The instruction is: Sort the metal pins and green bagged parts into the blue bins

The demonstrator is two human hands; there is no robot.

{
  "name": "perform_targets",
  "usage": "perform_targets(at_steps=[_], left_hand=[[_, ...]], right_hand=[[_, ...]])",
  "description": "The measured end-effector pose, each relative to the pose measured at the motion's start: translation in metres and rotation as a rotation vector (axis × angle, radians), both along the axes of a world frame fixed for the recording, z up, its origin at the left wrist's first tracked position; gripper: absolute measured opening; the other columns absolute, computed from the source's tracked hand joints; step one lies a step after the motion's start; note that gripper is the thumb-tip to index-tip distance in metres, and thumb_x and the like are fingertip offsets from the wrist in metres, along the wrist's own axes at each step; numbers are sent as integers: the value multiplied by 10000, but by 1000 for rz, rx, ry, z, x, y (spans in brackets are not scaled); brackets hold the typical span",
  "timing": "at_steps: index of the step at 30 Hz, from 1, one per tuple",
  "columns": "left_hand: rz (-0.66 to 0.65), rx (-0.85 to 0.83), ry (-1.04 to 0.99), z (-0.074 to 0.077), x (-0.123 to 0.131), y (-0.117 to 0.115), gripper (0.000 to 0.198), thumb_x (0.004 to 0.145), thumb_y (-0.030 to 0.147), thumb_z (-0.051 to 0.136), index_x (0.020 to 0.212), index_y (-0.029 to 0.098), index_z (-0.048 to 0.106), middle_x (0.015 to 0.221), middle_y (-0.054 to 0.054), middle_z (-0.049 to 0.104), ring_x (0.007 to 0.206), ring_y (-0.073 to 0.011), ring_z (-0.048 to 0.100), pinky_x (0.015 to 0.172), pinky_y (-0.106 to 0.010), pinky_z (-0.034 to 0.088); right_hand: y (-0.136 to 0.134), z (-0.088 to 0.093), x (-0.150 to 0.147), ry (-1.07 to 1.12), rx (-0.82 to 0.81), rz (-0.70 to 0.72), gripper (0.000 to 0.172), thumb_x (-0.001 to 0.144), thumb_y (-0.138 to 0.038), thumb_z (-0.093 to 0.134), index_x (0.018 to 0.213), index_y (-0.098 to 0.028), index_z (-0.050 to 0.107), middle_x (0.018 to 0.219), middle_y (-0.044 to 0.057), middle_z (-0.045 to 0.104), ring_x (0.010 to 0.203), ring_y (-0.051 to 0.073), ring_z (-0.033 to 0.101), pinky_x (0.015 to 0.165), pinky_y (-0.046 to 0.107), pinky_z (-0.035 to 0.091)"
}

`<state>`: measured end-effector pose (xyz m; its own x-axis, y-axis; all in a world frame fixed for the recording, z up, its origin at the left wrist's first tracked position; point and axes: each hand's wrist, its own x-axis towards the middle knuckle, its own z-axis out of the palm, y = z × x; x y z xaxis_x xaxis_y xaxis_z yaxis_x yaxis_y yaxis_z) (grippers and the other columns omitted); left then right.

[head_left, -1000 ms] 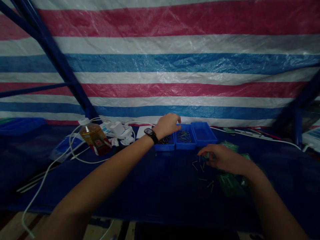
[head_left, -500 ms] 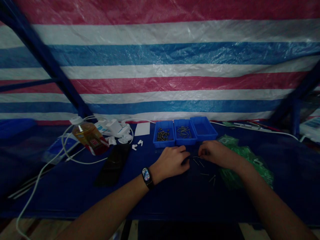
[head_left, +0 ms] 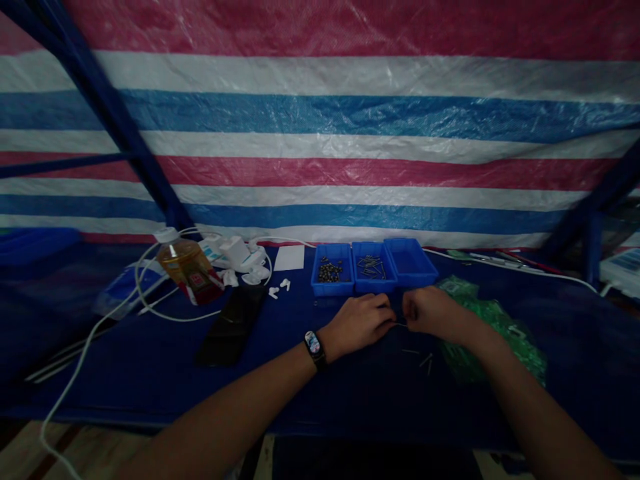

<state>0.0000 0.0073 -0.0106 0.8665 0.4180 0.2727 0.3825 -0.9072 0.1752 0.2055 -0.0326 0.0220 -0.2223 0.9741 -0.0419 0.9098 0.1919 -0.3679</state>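
In the head view, my left hand [head_left: 361, 320] and my right hand [head_left: 433, 312] are close together over the blue table, just in front of the small trays. Between their fingertips a thin metal screw [head_left: 401, 325] shows, lying sideways. Fingers of both hands are closed at its ends; their exact grip is partly hidden. Nearer to me, a loose screw [head_left: 411, 351] lies on the table, with a small crossed group of screws [head_left: 427, 361] beside it. The middle blue tray [head_left: 376, 283] holds several long screws, and the left blue tray [head_left: 333, 289] holds many small round metal pieces.
A third blue tray [head_left: 413, 257] stands at the right of the row. Green plastic bags [head_left: 493, 327] lie beside my right forearm. Leftward are a dark phone [head_left: 233, 327], white earbuds [head_left: 279, 288], a bottle of amber liquid [head_left: 187, 267], chargers [head_left: 237, 255] and a white cable [head_left: 86, 347].
My left hand has moved right, towards my right hand, and both are now closed at a screw. Loose screws seen between the hands before no longer show there. The view has shifted slightly.
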Motion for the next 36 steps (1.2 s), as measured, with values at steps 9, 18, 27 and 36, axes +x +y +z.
perform_targets(at_steps=[9, 18, 27, 36], left_hand=[[95, 118, 22, -1, 5, 2, 190, 991, 237, 502, 986, 180, 683, 1071, -55, 648, 909, -190, 603, 663, -277, 461], [165, 140, 5, -5, 4, 0, 299, 998, 209, 472, 1259, 207, 619, 1211, -49, 650, 988, -206, 615, 779, -318, 552], [135, 86, 57, 3, 8, -3, 342, 979, 180, 482, 1303, 221, 584, 1241, -40, 666, 991, -220, 641, 776, -318, 561], [134, 129, 123, 9, -2, -8, 251, 953, 111, 504, 1127, 203, 660, 1026, -45, 660, 882, -201, 658, 679, -285, 545]], right_hand=[[4, 34, 17, 731, 659, -313, 134, 764, -335, 711, 811, -209, 704, 752, 29, 720, 677, 181, 649, 638, 302, 505], [55, 73, -8, 624, 612, -106, 231, 820, -386, 712, 933, -190, 760, 923, 64, 770, 717, 175, 656, 677, 310, 512], [-1, 9, 10, -54, 168, -33, 193, 828, -237, 651, 989, -221, 756, 898, 51, 756, 842, 239, 694, 721, 309, 456], [3, -20, 0, -39, 146, -67, 210, 713, -43, 551, 829, -184, 654, 827, 43, 681, 783, 185, 624, 700, 278, 392]])
